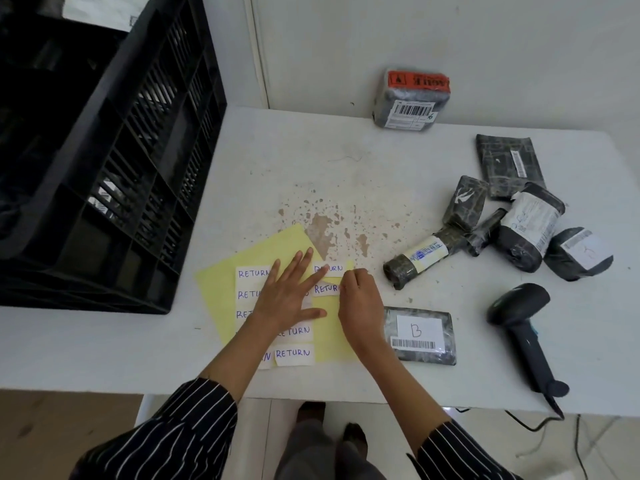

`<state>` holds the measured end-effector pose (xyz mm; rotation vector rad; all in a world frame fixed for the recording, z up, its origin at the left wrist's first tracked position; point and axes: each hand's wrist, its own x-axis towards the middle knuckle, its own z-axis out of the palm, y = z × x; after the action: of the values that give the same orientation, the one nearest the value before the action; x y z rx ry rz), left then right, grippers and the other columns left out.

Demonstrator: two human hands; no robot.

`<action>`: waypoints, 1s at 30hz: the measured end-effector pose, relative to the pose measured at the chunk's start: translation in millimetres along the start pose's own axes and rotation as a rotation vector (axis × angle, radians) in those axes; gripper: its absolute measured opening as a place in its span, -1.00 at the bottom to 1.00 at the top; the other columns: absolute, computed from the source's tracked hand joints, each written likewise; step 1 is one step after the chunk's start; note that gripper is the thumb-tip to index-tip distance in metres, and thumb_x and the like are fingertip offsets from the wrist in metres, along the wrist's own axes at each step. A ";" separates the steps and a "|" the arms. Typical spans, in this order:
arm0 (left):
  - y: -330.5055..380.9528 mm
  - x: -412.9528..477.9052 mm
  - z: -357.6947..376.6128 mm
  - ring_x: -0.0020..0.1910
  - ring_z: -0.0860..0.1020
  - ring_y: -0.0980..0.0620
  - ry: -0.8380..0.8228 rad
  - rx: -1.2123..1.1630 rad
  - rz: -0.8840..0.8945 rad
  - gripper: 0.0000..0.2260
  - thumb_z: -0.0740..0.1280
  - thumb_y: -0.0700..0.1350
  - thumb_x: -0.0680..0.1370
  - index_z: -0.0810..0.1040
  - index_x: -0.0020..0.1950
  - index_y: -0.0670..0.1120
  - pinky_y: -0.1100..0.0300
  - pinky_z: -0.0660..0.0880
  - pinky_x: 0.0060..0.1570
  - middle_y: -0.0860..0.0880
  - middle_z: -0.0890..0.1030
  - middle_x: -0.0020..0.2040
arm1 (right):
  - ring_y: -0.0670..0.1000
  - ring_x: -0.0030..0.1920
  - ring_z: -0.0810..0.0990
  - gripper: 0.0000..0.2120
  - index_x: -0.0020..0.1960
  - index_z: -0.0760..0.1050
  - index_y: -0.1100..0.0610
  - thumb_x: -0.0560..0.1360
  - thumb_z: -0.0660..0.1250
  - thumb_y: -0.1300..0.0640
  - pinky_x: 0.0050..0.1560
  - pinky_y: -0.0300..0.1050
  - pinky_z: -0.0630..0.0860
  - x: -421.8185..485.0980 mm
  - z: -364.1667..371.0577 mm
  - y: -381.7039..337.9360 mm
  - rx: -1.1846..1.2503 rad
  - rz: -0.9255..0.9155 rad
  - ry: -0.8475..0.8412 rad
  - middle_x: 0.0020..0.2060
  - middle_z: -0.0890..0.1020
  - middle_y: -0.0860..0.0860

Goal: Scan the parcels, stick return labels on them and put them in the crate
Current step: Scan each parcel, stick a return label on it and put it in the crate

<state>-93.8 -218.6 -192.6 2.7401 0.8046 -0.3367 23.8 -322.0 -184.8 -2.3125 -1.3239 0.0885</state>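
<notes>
**Label pinched at sheet edge; parcel B beside R grip**

A yellow sheet [221,289] is laid on the white surface [311,150] toward the near edge, w/ rows of white "RETURN" labels [294,353] stuck on it. The L grip [291,289] is spread flat on the sheet, fingers straight and apart, pressing it down; several labels are partly covered by it. The R grip [360,299] is curled at the sheet's right edge, fingertips pinched together at the two top-right labels. Which of the two is held cannot be told.

Parcel B [420,336], dark wrap w/ a white tag and barcode, is laid flat just right of the R wrist. The scanner [519,317] is laid on its side further right, handle toward the near edge. Approx. five dark-wrapped parcels are heaped at mid-right: a roll [415,259] nearest the sheet, a flat one [505,164] at the back. Most of them are touching. One more parcel w/ orange tape [410,98] is stood against the back wall, apart from the rest.

The black slatted crate [104,168] is set at the left, near the sheet and well apart from the parcels.
</notes>
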 end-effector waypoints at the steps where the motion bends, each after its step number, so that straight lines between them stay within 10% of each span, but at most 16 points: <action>1: -1.0 0.3 0.8 0.50 -0.31 0.01 -0.001 -0.006 0.002 -0.17 -0.23 0.47 0.24 -0.36 0.42 0.15 -0.01 -0.35 0.38 0.01 -0.38 0.49 | 0.08 -0.38 0.40 -0.75 -0.22 0.37 0.22 0.30 0.37 0.47 -0.44 -0.17 0.18 -3.0 -0.7 1.1 -0.010 -0.025 -0.012 -0.28 0.49 0.12; 10: -2.4 1.5 -1.7 0.48 -0.35 0.03 -0.025 -0.084 -0.003 -0.11 -0.18 0.49 0.22 -0.31 0.46 0.16 0.01 -0.36 0.39 0.03 -0.39 0.49 | 0.15 -0.22 0.51 -0.79 -0.05 0.19 0.10 0.49 0.16 0.35 -0.49 -0.11 0.39 -19.8 -10.4 5.7 0.038 -0.129 -0.171 0.12 0.43 0.18; 17: 1.3 -0.7 -11.7 0.49 -0.34 0.01 -0.083 -0.108 -0.025 -0.16 0.22 0.31 0.47 -0.26 0.51 0.10 -0.06 -0.31 0.44 0.01 -0.39 0.50 | 0.05 -0.27 0.43 -0.91 -0.06 0.31 0.15 0.60 0.07 0.22 -0.33 -0.03 0.37 -26.1 -41.5 17.5 0.364 0.055 -0.086 -0.13 0.43 0.05; 22: 17.6 0.3 -23.4 0.50 -0.32 -0.10 -0.078 -0.174 -0.061 -0.21 0.33 0.13 0.50 -0.10 0.55 0.05 -0.01 -0.34 0.42 -0.13 -0.34 0.51 | -0.13 -0.16 0.44 -0.94 -0.08 0.39 0.13 0.54 0.27 0.23 -0.15 -0.35 0.37 -40.8 -81.5 71.0 0.330 0.073 -0.123 -0.07 0.40 -0.01; 30: 102.6 -19.7 -13.4 0.53 -0.06 0.00 0.320 -0.349 0.091 -0.55 0.26 -0.13 0.58 0.28 0.46 -0.11 0.08 -0.24 0.46 -0.10 0.03 0.55 | 0.06 -0.21 0.47 -0.89 -0.12 0.37 0.08 0.54 0.29 0.13 -0.20 0.02 0.49 -61.8 -98.7 124.4 0.194 0.212 -0.213 -0.07 0.38 -0.01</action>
<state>-51.1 -307.3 -155.2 2.5151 0.7274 0.2470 118.1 -462.0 -161.2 -2.3153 -1.1059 0.5221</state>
